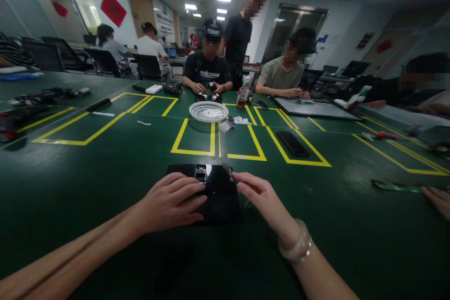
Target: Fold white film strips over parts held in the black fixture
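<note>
A glossy black panel-like case (pixel 220 206) lies on the green table in front of me. A small square dark part (pixel 200 173) with a pale edge shows near its far side. My left hand (pixel 177 199) rests flat across the left half of the case, fingers stretched out. At the far right corner, my right hand (pixel 255 190) pinches a small, thin dark piece (pixel 232 176). Blur hides what kind of piece it is. I cannot tell whether it touches the case.
Beyond the case are a white plastic basket (pixel 208 111), small clear bags (pixel 227 125), a bottle (pixel 242 96) and a black phone (pixel 293 143). Yellow tape (pixel 193 152) marks the green table. Co-workers sit opposite; another person's hand (pixel 438 200) is at the right edge near a green strip (pixel 397 186).
</note>
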Action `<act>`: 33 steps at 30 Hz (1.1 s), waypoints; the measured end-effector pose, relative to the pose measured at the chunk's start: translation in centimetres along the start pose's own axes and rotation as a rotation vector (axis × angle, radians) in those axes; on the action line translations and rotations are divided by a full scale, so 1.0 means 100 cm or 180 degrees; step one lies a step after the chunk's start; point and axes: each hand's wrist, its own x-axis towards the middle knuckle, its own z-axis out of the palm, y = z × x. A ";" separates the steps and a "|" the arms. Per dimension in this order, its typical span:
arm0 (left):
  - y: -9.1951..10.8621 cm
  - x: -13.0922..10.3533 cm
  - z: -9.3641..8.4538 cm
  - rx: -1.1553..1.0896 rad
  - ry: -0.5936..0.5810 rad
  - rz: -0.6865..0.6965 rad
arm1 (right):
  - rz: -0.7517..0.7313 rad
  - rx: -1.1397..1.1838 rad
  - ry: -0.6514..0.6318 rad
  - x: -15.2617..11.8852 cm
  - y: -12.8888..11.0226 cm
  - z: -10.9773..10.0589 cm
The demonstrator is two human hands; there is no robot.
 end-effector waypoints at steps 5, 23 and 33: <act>-0.005 -0.004 -0.013 0.0361 0.0471 0.0147 | -0.0823 -0.2171 -0.0721 -0.004 -0.001 0.004; -0.003 0.001 0.014 -0.0490 -0.1204 0.0009 | -0.1086 -0.3267 -0.1282 -0.010 -0.001 0.016; -0.003 0.000 0.015 -0.0472 -0.1197 -0.0075 | -0.1124 -0.3306 -0.1124 -0.013 0.000 0.020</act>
